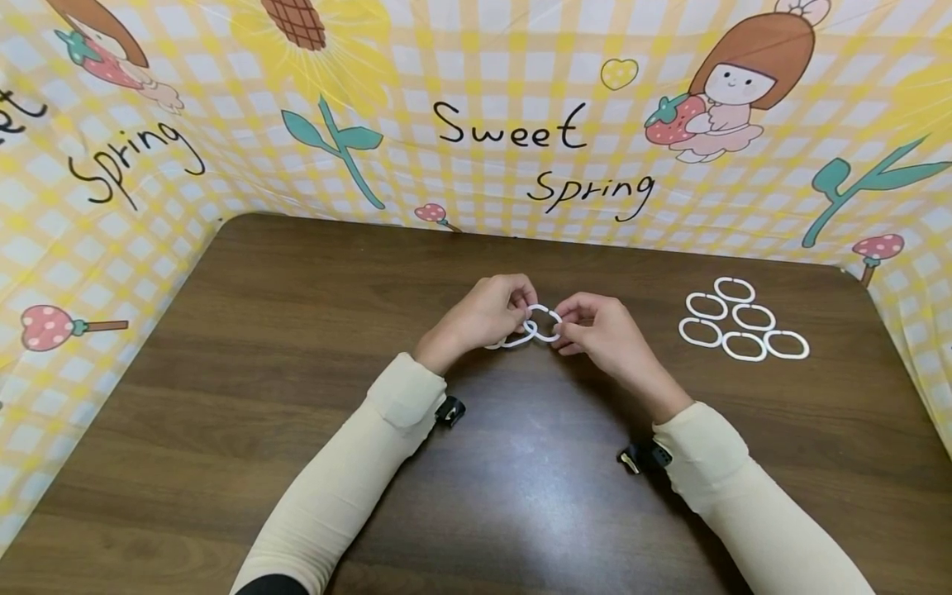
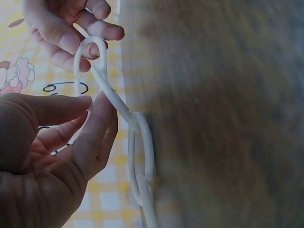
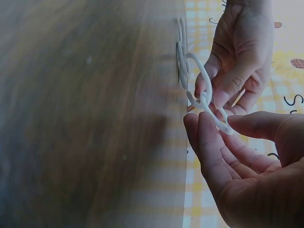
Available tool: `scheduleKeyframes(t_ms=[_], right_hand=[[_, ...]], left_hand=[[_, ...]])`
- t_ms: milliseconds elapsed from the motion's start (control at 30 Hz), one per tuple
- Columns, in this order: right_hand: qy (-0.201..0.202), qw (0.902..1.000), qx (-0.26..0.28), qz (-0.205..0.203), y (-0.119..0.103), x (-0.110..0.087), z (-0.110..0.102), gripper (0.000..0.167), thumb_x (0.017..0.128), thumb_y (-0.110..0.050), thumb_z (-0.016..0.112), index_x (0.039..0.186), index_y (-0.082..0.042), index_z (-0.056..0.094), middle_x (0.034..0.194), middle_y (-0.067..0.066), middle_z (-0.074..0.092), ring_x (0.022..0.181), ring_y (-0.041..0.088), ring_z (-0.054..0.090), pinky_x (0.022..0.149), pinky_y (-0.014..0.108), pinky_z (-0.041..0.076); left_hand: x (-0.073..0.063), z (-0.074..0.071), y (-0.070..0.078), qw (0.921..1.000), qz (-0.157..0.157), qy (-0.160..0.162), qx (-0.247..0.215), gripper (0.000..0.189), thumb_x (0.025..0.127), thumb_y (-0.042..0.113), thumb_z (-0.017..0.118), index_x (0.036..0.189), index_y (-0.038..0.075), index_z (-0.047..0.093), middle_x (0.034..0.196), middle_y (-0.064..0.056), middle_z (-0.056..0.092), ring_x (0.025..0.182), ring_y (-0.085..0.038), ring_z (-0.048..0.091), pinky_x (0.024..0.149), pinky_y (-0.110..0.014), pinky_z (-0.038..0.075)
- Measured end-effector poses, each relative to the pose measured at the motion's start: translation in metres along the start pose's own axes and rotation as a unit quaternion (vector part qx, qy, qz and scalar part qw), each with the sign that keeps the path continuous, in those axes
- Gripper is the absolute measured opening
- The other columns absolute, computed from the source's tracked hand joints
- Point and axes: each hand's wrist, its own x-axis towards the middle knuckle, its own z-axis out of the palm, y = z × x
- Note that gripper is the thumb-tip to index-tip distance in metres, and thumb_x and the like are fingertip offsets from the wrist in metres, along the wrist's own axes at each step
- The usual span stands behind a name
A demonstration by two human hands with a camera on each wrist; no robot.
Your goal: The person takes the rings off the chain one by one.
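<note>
Between both hands a white oval plastic link is held up just above the table. My left hand pinches its left side between thumb and fingertips. The right side is pinched by my right hand, thumb against forefinger. Through this link hooks a second white link, partly hidden under the left hand in the head view. More joined links, a short chain, trail from it in the left wrist view. Whether the held link's gap is closed, I cannot tell.
Several loose white links lie in a triangular cluster on the brown wooden table, right of the right hand. A yellow checked cloth with printed drawings hangs behind the table and along its sides. Small black cameras sit at both wrists.
</note>
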Motion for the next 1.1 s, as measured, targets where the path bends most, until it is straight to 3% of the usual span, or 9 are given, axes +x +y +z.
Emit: scheduleKeyframes(t_ms=[367, 567, 1100], right_hand=[[0.011, 0.9996, 0.024, -0.004, -0.001, 0.001, 0.004, 0.017, 0.093, 0.01, 0.057, 0.108, 0.016, 0.064, 0.091, 0.018, 0.069, 0.072, 0.014, 0.072, 0.069, 0.03, 0.064], [0.018, 0.9996, 0.02, -0.003, 0.0, 0.001, 0.004, 0.017, 0.093, 0.01, 0.058, 0.108, 0.016, 0.064, 0.088, 0.014, 0.068, 0.071, 0.012, 0.071, 0.068, 0.029, 0.064], [0.023, 0.9996, 0.014, -0.009, -0.003, -0.003, 0.0, 0.018, 0.094, 0.01, 0.059, 0.11, 0.016, 0.063, 0.089, 0.018, 0.069, 0.072, 0.012, 0.071, 0.068, 0.029, 0.063]], left_hand=[[-0.001, -0.003, 0.001, 1.0, -0.003, -0.004, -0.003, 0.008, 0.099, 0.002, 0.062, 0.104, 0.001, 0.069, 0.087, -0.008, 0.066, 0.075, -0.014, 0.062, 0.063, -0.022, 0.048], [-0.001, -0.005, -0.002, 0.9999, 0.004, -0.004, 0.01, 0.009, 0.097, 0.003, 0.064, 0.102, 0.005, 0.07, 0.09, -0.007, 0.069, 0.08, -0.015, 0.063, 0.07, -0.023, 0.049], [-0.004, -0.015, -0.007, 0.9986, -0.002, 0.003, 0.054, 0.01, 0.096, 0.0, 0.069, 0.105, 0.001, 0.074, 0.094, -0.009, 0.071, 0.088, -0.018, 0.064, 0.076, -0.025, 0.051]])
